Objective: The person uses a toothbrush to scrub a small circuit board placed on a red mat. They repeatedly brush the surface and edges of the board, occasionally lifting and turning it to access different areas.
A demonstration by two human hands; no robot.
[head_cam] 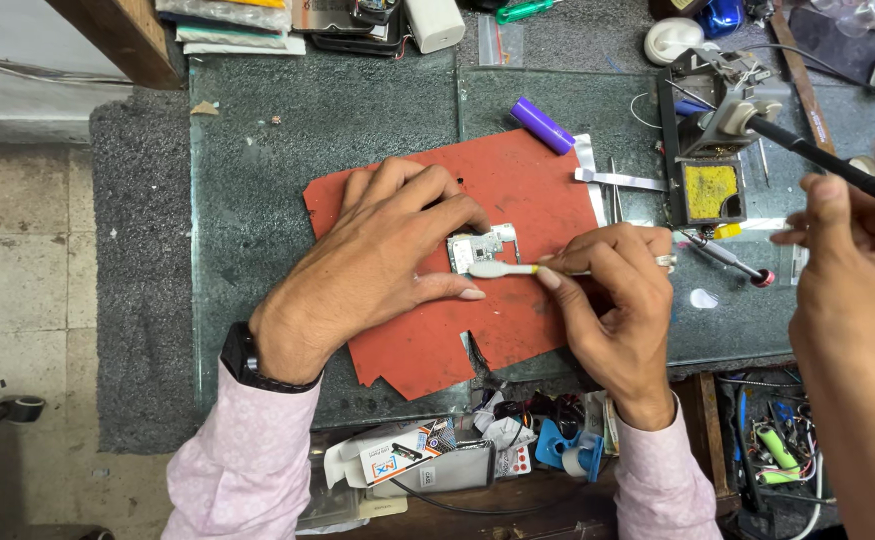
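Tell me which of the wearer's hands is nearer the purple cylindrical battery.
Right. The right hand sits just below the purple cylindrical battery, holding a white brush; the left hand lies farther left, on the circuit board.

mat point(427, 345) – brick red | brush point(502, 269) – white, yellow neck | cylinder point(543, 125), upper centre – purple | sponge point(709, 189) – yellow | sleeves point(242, 460) – pale pink

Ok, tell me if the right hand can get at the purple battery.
Probably yes: the purple battery lies uncovered beyond the right hand, though that hand holds a toothbrush.
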